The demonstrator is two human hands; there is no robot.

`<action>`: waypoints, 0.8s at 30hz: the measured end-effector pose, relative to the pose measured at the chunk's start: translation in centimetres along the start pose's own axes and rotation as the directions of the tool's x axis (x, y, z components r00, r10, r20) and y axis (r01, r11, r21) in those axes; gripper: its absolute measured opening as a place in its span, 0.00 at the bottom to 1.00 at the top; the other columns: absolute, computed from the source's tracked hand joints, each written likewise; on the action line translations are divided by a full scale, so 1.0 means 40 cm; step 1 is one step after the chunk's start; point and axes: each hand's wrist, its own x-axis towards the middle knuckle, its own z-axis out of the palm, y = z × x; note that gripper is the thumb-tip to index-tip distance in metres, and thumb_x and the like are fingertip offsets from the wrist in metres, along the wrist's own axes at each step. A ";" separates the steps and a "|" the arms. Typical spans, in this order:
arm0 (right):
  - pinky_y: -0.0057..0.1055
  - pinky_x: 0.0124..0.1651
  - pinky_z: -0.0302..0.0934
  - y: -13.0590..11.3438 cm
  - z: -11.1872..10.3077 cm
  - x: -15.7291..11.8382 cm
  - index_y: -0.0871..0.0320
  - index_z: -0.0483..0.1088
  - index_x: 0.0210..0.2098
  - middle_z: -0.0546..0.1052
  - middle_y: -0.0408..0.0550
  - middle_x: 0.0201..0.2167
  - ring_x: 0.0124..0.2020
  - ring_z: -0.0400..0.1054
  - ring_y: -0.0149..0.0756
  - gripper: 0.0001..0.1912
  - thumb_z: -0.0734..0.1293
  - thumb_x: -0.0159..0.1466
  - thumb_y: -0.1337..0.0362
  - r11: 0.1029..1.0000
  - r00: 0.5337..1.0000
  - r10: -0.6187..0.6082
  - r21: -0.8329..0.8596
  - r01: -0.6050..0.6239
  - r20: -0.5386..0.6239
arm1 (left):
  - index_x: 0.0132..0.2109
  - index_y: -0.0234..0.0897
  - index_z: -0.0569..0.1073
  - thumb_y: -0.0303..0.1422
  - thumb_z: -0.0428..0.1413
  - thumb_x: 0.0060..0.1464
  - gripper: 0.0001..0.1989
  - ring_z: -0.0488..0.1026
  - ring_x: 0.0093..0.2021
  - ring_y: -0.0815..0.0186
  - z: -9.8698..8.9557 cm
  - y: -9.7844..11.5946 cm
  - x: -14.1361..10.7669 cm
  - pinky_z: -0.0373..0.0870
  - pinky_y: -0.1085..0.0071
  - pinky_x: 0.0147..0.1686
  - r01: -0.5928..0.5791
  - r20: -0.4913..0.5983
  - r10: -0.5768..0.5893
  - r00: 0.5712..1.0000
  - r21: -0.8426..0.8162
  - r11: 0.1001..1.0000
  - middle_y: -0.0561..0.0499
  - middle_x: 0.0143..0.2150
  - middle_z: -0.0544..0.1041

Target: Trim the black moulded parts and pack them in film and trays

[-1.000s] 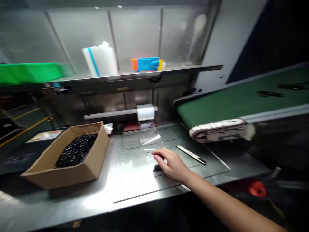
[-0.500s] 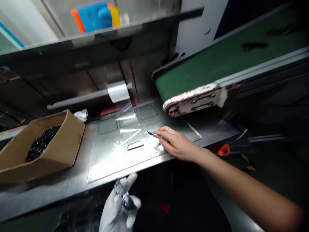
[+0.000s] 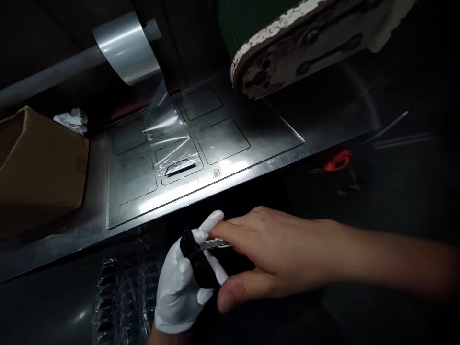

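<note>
My left hand [image 3: 174,287], in a white glove, grips a small glossy black plastic part [image 3: 201,266] in front of the bench edge. My bare right hand [image 3: 276,256] has come up close beside it. A slim pointed metal tool [image 3: 215,243] sits under the right index finger, its tip at the upper part of the black piece. The palm hides most of the tool, so its exact kind is unclear. On the bench, a dark-edged strip [image 3: 180,166] lies at the end of clear film [image 3: 168,129] drawn from a roll [image 3: 127,48].
A clear sheet with outlined rectangles [image 3: 223,139] covers the metal bench. At left stands a cardboard box [image 3: 46,163], with crumpled white material [image 3: 74,120] behind it. A conveyor end [image 3: 287,52] overhangs at upper right. Rows of black parts [image 3: 108,297] lie below left; a red-handled tool [image 3: 338,160] is at right.
My right hand has moved from the film on the bench down to the part in my left hand, bringing the metal tool. The view has come closer to the bench.
</note>
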 end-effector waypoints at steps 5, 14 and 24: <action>0.30 0.27 0.61 -0.003 0.016 0.002 0.54 0.74 0.51 0.80 0.42 0.31 0.26 0.75 0.37 0.33 0.76 0.56 0.39 0.999 0.996 -0.037 -0.002 0.037 -0.078 | 0.57 0.45 0.77 0.51 0.63 0.57 0.25 0.55 0.13 0.78 -0.008 -0.002 -0.008 0.45 0.78 0.13 -0.035 0.103 0.042 0.994 -0.067 0.997 0.47 0.27 0.80; 0.32 0.24 0.55 -0.015 0.055 0.027 0.55 0.72 0.39 0.77 0.42 0.26 0.20 0.69 0.36 0.30 0.72 0.58 0.34 0.982 0.999 -0.009 -0.187 0.000 -0.048 | 0.49 0.43 0.80 0.50 0.65 0.54 0.21 0.48 0.13 0.79 -0.018 0.007 -0.017 0.43 0.78 0.12 -0.095 0.074 0.101 0.992 -0.072 0.993 0.50 0.24 0.78; 0.31 0.22 0.50 -0.013 0.069 0.033 0.55 0.70 0.36 0.77 0.43 0.24 0.19 0.67 0.34 0.30 0.66 0.62 0.33 0.962 0.999 -0.003 -0.273 -0.009 -0.041 | 0.49 0.43 0.81 0.47 0.65 0.56 0.18 0.63 0.16 0.77 -0.040 0.011 -0.006 0.49 0.80 0.13 -0.075 0.102 0.085 0.991 -0.096 0.993 0.41 0.41 0.84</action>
